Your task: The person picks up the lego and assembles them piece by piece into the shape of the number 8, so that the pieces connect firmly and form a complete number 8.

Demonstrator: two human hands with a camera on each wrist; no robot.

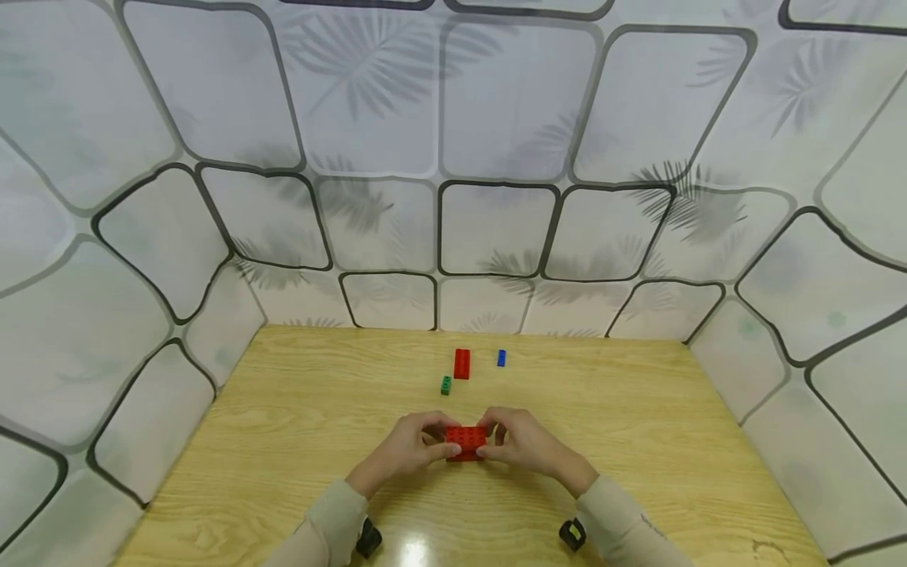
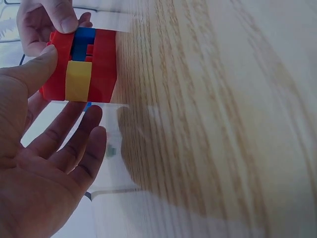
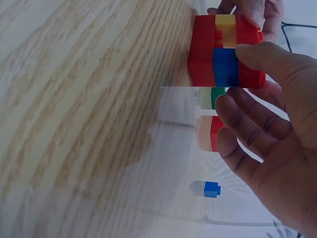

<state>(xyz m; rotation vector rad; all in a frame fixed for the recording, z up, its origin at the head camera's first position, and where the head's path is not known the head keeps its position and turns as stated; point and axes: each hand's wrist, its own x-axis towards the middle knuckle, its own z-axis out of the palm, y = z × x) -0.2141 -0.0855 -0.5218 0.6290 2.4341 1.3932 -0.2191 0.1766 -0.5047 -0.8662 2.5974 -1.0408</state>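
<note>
A stack of toy building bricks (image 1: 465, 443) sits on the table before me, its studded red top (image 1: 465, 433) facing up. Between a red bottom layer (image 2: 103, 64) and the red top layer, the wrist views show a yellow brick (image 2: 78, 82) and a blue brick (image 3: 226, 69) with a gap between them. My left hand (image 1: 409, 446) pinches the stack's left end with thumb and fingers. At the right end, my right hand (image 1: 523, 444) does the same. Fingers partly cover both ends.
Beyond the hands lie a loose red brick (image 1: 462, 364), a small green brick (image 1: 446, 385) and a small blue brick (image 1: 501, 358). The wooden table (image 1: 319, 409) meets patterned curtain-like walls (image 1: 496, 228) at the back and sides. Black devices (image 1: 368, 539) are at both wrists.
</note>
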